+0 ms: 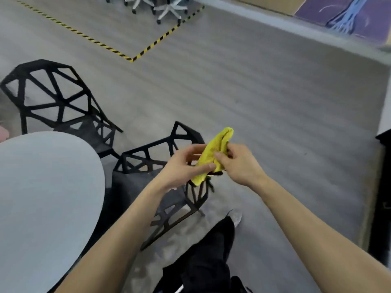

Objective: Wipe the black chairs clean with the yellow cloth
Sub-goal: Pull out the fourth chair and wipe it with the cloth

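Observation:
The yellow cloth (pixel 213 152) is bunched up and held between both hands above the nearer black chair (pixel 148 153). My left hand (pixel 184 166) grips its lower part with thumb and fingers. My right hand (pixel 239 163) pinches its upper middle. This chair has an open lattice frame and stands just below and left of my hands, partly hidden by my left forearm. A second black lattice chair (pixel 53 96) stands farther left, its back facing the room.
A round pale grey table (pixel 42 197) fills the lower left, with both chairs tucked beside it. Yellow-black floor tape (pixel 131 59) marks a corner ahead. White office chair bases (pixel 169 9) stand at the top. A dark cabinet (pixel 380 187) lines the right edge.

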